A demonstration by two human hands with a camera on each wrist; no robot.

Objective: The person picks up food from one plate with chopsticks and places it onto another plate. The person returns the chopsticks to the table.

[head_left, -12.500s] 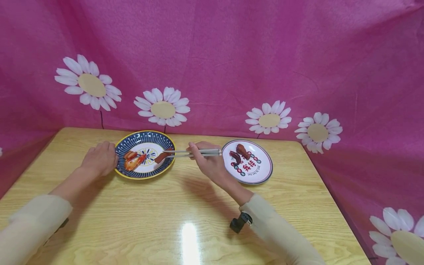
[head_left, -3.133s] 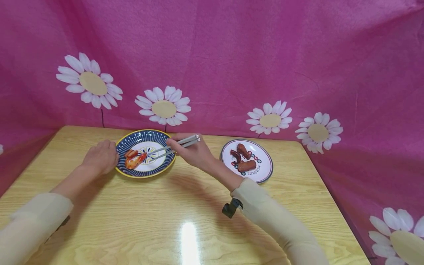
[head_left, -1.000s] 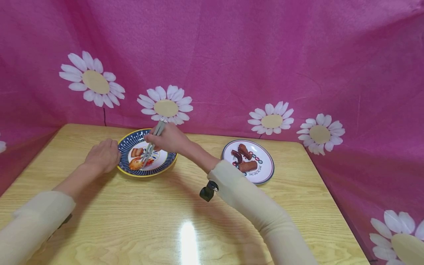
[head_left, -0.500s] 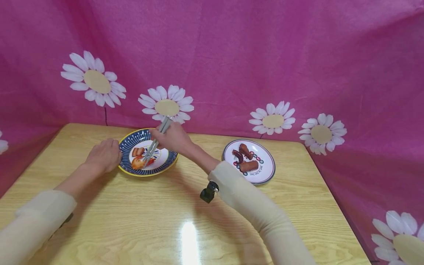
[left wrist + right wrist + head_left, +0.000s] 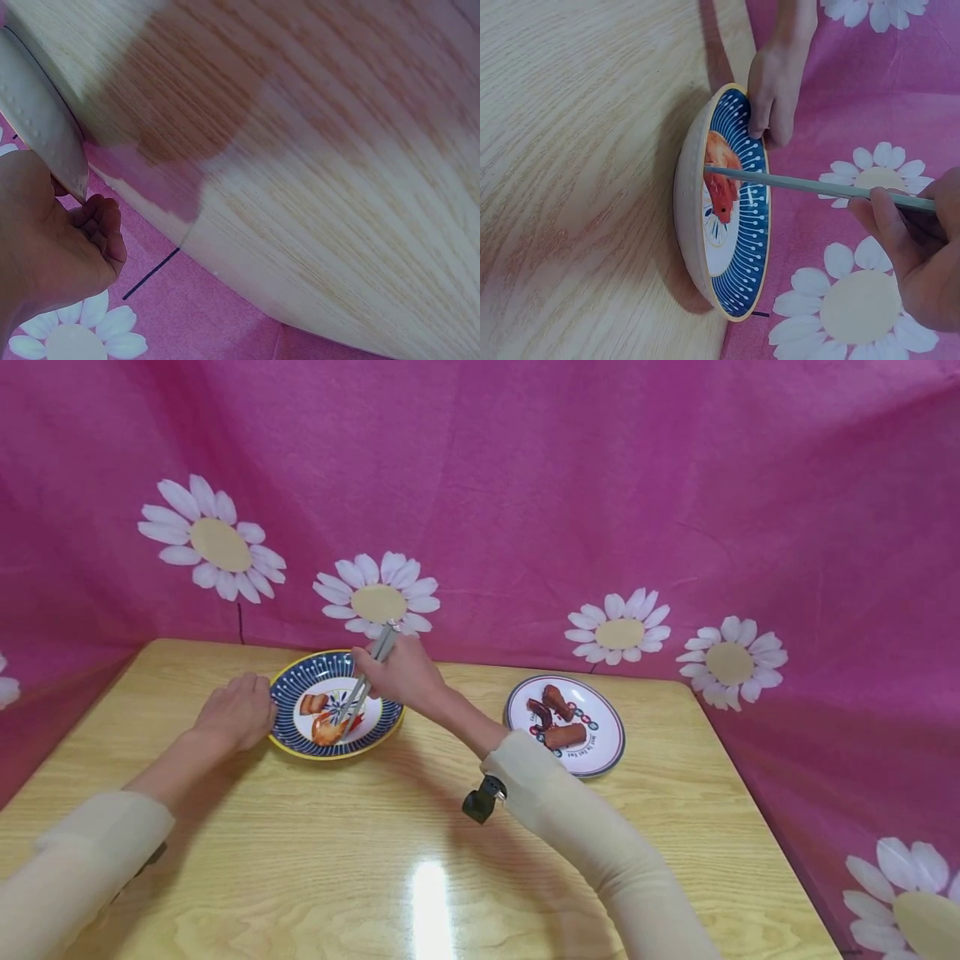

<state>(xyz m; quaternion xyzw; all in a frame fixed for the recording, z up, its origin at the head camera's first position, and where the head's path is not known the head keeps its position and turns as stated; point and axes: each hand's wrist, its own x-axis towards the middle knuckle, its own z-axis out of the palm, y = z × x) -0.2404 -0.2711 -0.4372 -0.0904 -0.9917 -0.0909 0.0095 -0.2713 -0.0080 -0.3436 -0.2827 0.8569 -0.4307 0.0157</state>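
Observation:
In the head view my left hand pinches the left rim of a deep blue-and-white patterned plate with a yellow edge. My right hand holds a pair of metal chopsticks, slanting down into this plate. Their tips are at an orange prawn lying near the plate's front. The right wrist view shows the prawn's red head with a black eye, the chopsticks crossing over its body. A small brown piece that looks like pork belly lies behind the prawn. Left fingers curl at the rim in the left wrist view.
Right of the patterned plate stands a white plate with red lettering. It bears a brown sausage-like piece, a drumstick-like piece and a dark curved piece. A pink flowered cloth hangs behind the wooden table.
The brown sausage-like piece went from the chopsticks to the white plate. Since then the chopsticks have come down to the prawn, which has shifted slightly right. The left hand stays at the rim.

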